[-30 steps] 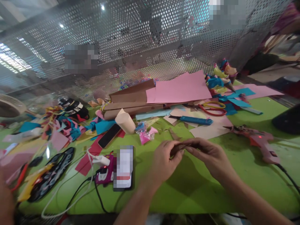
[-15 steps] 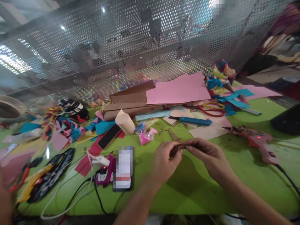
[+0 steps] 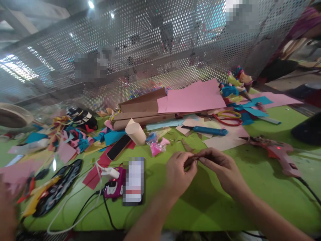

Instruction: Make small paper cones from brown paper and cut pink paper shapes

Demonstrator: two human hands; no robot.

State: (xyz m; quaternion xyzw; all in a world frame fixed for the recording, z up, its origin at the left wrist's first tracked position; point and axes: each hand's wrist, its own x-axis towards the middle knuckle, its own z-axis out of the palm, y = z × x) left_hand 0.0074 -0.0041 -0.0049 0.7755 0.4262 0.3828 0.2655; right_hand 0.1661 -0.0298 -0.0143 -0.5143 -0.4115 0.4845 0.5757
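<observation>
My left hand (image 3: 180, 174) and my right hand (image 3: 224, 169) meet over the green table, fingertips almost touching. Pinched between them is a small piece of brown paper (image 3: 190, 161), rolled or folded; the fingers cover most of it. Just beyond the hands lies a brown paper scrap (image 3: 186, 146). A pink glue gun (image 3: 282, 155), its red light on, rests to the right. Behind the hands are a blue utility knife (image 3: 210, 130), scissors with red and yellow handles (image 3: 228, 117) and a cream paper roll (image 3: 136, 132).
On the left are a phone (image 3: 133, 182), a purple power socket (image 3: 115, 185) with looping cables, a yellow glue gun (image 3: 41, 195) and coloured scraps (image 3: 82, 140). Another person's hand (image 3: 7, 204) shows at the left edge. Pink sheets (image 3: 193, 97) lie against the perforated metal panel (image 3: 150, 43).
Both hands keep their pinch on the brown paper, with only slight finger movement. The other person's hand at the left edge has risen into view. The whole view has shifted slightly.
</observation>
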